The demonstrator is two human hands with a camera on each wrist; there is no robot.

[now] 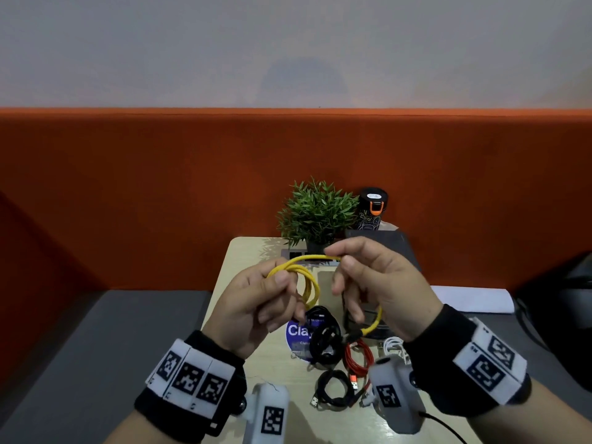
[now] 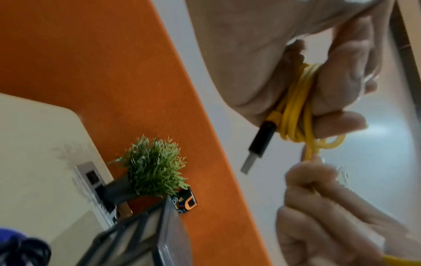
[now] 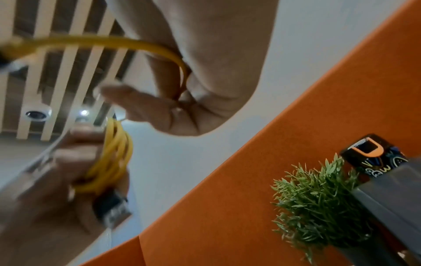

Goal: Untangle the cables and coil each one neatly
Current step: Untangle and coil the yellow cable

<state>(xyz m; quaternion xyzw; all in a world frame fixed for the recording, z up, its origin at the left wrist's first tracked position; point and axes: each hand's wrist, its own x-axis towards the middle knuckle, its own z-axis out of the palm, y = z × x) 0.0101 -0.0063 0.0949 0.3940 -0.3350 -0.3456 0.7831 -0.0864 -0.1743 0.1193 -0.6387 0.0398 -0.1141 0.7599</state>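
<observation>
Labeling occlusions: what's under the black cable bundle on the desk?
The black cable bundle lies partly on a round blue sticker on the table; letters "Cla" show. The rest of the print is covered by the bundle and the left hand.

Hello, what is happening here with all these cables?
A person is coiling a yellow cable in the air above a small table. The left hand holds the finished loops; the right hand pinches the loose end. Black cables, a red cable and a white cable lie on the table.
</observation>
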